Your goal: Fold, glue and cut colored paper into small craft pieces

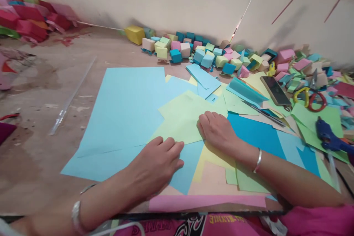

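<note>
A light green sheet of paper (184,118) lies on top of a spread of coloured paper, between my two hands. My left hand (157,164) is closed, fingers curled, at the near edge of this sheet. My right hand (218,129) is closed over the sheet's right side, with its fingertips tucked under and hidden. A large light blue sheet (124,107) lies flat to the left, partly beneath the green one. Darker blue paper (257,134) and a yellow sheet (217,155) show beside and below my right hand.
Small folded paper boxes (184,49) crowd along the wall. To the right lie a phone (276,91), scissors (309,96), a pen (265,113) and a blue glue gun (329,134). A clear ruler-like strip (73,96) lies at left, and a pink paper strip (206,202) along the near edge.
</note>
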`<state>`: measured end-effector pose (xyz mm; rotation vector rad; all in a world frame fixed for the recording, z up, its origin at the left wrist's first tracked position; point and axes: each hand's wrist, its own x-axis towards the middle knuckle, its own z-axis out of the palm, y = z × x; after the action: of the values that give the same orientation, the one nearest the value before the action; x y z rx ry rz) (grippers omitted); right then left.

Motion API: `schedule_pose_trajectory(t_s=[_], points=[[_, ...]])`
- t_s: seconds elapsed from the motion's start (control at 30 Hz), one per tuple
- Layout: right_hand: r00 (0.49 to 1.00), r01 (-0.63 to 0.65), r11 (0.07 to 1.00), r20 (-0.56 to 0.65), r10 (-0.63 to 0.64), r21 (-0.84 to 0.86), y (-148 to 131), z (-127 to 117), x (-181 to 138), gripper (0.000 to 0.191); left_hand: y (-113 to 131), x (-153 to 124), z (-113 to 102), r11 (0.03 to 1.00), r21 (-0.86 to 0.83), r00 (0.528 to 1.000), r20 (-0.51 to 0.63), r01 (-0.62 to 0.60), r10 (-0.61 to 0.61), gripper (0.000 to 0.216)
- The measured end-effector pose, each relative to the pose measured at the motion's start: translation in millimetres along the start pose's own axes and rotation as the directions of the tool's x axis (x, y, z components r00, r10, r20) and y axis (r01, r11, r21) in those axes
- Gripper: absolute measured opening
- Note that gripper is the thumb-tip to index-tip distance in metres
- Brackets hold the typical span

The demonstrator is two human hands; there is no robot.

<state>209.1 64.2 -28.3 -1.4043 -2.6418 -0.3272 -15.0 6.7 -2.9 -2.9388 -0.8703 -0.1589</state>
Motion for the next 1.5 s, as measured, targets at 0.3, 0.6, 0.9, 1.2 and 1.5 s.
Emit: schedule_pose_trajectory(t_s=[0.3,0.6,0.9,1.2,1.5], points=[[1.000,0.000,1.000,0.017,0.000,0.006,1,3,-1,0.019,3,-46,-14,0.943,-0.102,0.927,-0.178,0.318,-0.331,0.022],[1.000,0.023,0.999,0.010,-0.023,0.023,2,3,-2,0.017,-10,-39,-20,0.971,-0.075,0.962,-0.133,0.228,-0.237,0.021],[0.999,0.015,1.000,0.043,-0.015,0.009,1,2,-1,0.019,-9,-65,-25,0.975,-0.060,0.972,-0.086,0.213,-0.218,0.015],[0.997,0.022,1.000,0.078,-0.024,0.020,-2,-4,-2,0.016,-36,9,-12,0.988,-0.150,0.985,-0.155,0.048,-0.071,0.023],[0.987,-0.041,0.996,0.157,0.028,0.080,19,-24,1,0.019,-58,50,17,0.942,-0.332,0.999,0.012,-0.045,0.052,0.028]])
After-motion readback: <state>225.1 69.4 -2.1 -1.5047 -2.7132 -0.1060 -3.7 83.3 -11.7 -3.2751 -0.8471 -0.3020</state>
